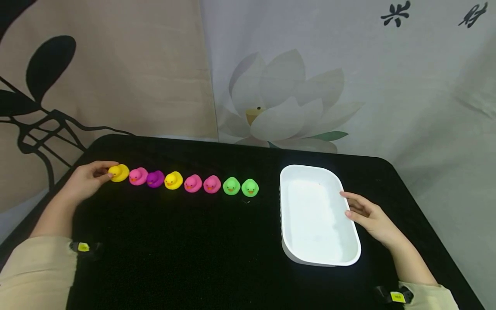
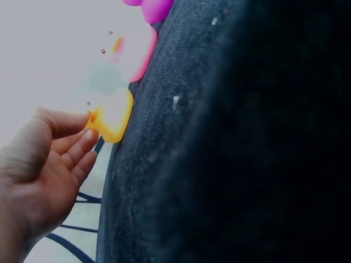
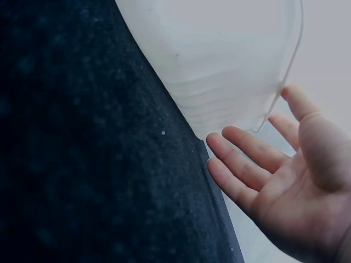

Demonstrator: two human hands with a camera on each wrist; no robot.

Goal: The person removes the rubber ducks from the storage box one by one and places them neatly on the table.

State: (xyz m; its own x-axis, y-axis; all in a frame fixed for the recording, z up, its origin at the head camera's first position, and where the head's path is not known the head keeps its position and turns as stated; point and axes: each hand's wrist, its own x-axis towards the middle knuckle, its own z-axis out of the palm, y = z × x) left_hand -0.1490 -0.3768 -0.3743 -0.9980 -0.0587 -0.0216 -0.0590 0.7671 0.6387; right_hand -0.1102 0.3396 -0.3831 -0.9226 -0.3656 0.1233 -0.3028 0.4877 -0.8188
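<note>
At the left end of a row, my left hand (image 1: 87,181) pinches a yellow rubber duck (image 1: 119,173) between thumb and fingers. The left wrist view shows the thumb at the front of this yellow duck (image 2: 116,118). Beside it stand a pink duck (image 1: 138,176) and a purple duck (image 1: 155,179), followed by another yellow duck (image 1: 173,180). My right hand (image 1: 373,219) is at the right rim of a white plastic tub (image 1: 317,215), thumb and index fingertip touching the edge. In the right wrist view, the other fingers extend loosely beside the tub's wall (image 3: 219,71).
Two more pink ducks (image 1: 193,183) and two green ducks (image 1: 231,186) continue the row to the right. Everything stands on a black cloth-covered table (image 1: 186,254). Behind it hangs a printed curtain (image 1: 155,77) with a lotus flower.
</note>
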